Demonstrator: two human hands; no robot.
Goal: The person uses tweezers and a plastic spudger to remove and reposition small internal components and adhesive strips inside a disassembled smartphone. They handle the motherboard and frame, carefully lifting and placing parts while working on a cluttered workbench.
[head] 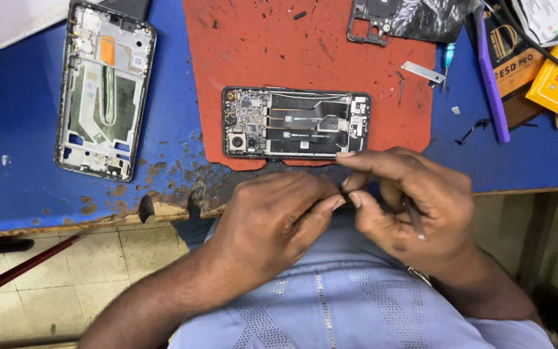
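At the counter (20, 194) edge, both hands meet just below the opened phone (296, 123), which lies on the red mat (259, 45). Left hand (272, 220): fingers curled narrow, tips pinched; whether they hold anything cannot be told. Right hand (414, 207): forefinger touching the phone's near edge, a thin tool (413, 216) tucked under the remaining fingers. Fine work here likely goes best with wrists braced.

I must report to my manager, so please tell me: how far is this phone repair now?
Done: the open phone lies on the red mat with its boards bare, and a separate frame lies on the blue table. In hand: the left hand and right hand pinch something too small to identify. Left: the phone has no back cover on.
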